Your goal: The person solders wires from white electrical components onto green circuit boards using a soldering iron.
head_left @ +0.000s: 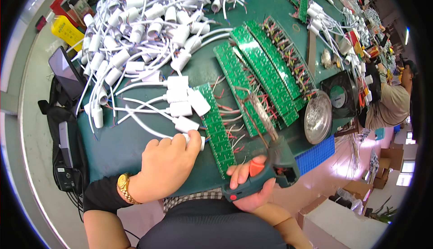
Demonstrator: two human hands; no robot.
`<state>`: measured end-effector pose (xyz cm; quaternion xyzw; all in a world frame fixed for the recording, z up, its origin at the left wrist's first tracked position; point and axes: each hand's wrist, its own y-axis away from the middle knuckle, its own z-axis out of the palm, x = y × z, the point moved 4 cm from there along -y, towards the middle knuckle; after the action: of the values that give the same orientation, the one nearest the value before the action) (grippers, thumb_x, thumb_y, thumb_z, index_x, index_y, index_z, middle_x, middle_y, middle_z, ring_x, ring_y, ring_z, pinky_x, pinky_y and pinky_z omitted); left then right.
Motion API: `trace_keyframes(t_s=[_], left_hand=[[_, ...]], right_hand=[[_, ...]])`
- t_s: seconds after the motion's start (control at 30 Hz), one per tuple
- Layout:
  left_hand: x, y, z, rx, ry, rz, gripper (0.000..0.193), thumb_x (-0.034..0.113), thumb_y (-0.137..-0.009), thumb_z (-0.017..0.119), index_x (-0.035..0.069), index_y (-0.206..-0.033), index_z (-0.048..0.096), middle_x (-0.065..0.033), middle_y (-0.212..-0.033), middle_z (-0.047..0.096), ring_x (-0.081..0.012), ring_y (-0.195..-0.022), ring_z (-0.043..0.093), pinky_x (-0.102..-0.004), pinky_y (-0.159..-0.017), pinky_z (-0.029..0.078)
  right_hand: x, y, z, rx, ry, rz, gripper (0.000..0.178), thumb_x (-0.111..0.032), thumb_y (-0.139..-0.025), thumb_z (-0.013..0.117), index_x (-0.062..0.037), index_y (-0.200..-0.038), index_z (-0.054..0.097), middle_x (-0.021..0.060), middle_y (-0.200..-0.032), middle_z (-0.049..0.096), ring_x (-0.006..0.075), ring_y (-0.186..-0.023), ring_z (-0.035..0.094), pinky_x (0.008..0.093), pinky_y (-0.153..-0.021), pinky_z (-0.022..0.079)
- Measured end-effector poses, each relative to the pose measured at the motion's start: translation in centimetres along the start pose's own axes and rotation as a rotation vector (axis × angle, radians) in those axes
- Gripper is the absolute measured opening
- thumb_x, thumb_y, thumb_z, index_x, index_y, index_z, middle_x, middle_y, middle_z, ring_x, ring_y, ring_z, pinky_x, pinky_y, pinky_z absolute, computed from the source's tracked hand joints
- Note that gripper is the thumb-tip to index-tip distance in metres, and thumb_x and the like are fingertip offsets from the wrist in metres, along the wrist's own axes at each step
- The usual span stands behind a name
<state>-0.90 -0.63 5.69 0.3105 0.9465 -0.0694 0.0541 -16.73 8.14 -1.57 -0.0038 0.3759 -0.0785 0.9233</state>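
My left hand pinches a white cylindrical plug on a cable at the left edge of a green circuit board strip. Several more white plugs lie against that strip's upper left edge, and short red and white wires stick out on its right. My right hand is wrapped round the handle of a dark green soldering gun with an orange trigger. The gun's tip points up and left, above another green board strip. Whether the tip touches anything is unclear.
A large heap of white plugs with cables covers the far left. More board strips lie right of centre, by a round clear dish and a black fan. A phone stands at left. Another person sits at far right.
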Motion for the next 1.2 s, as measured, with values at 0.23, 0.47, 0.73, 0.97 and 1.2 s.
trace_keyframes(t_s=[0.23, 0.47, 0.73, 0.97, 1.2], left_hand=[[-1.1, -6.5, 1.3, 0.242, 0.317, 0.147, 0.034, 0.006, -0.075, 0.06, 0.006, -0.108, 0.062, -0.0113, -0.104, 0.06, -0.0271, -0.098, 0.058, -0.0367, -0.078, 0.045], [-15.7, -15.7, 1.3, 0.584, -0.287, -0.357, 0.04, 0.007, -0.074, 0.065, 0.004, -0.113, 0.056, -0.0137, -0.105, 0.063, -0.0315, -0.109, 0.057, -0.0402, -0.093, 0.044], [-20.9, -13.7, -1.8, 0.498, 0.842, -0.373, 0.033, 0.015, -0.078, 0.076, 0.005, -0.103, 0.056, -0.0071, -0.091, 0.065, -0.0172, -0.076, 0.063, -0.0348, -0.065, 0.051], [-22.1, -6.6, -4.0, 0.922, 2.38, 0.001, 0.028, 0.025, -0.096, 0.056, 0.009, -0.119, 0.054, -0.0114, -0.111, 0.059, -0.0203, -0.104, 0.056, -0.0385, -0.087, 0.043], [-8.9, -1.5, -9.1, 0.577, 0.594, 0.178, 0.027, 0.003, -0.064, 0.068, 0.008, -0.091, 0.067, -0.0092, -0.086, 0.057, -0.0206, -0.071, 0.053, -0.0325, -0.064, 0.039]], right_hand=[[-0.2, 0.0, -0.4, 0.076, -0.058, -0.111, 0.062, -0.062, -0.095, 0.038, -0.0117, -0.131, 0.038, 0.0055, -0.082, 0.056, 0.0189, -0.07, 0.058, 0.0396, -0.087, 0.042], [-2.2, 1.0, -0.8, 0.168, 0.143, -0.244, 0.054, -0.057, -0.097, 0.039, -0.0106, -0.124, 0.04, 0.0046, -0.075, 0.051, 0.0166, -0.06, 0.053, 0.0365, -0.074, 0.044], [-2.6, 1.6, -1.6, 0.217, 0.108, -0.272, 0.046, -0.045, -0.098, 0.044, -0.008, -0.125, 0.042, 0.005, -0.076, 0.051, 0.0166, -0.06, 0.053, 0.0357, -0.071, 0.044], [-3.0, 1.8, -1.7, 0.233, 0.132, -0.27, 0.044, -0.044, -0.097, 0.044, -0.0084, -0.124, 0.042, 0.0035, -0.075, 0.05, 0.0153, -0.059, 0.052, 0.0346, -0.071, 0.044], [-4.6, 3.1, -1.6, 0.017, 0.354, -0.347, 0.045, -0.046, -0.095, 0.053, -0.0113, -0.12, 0.038, 0.0022, -0.076, 0.052, 0.0154, -0.062, 0.056, 0.0359, -0.075, 0.044]])
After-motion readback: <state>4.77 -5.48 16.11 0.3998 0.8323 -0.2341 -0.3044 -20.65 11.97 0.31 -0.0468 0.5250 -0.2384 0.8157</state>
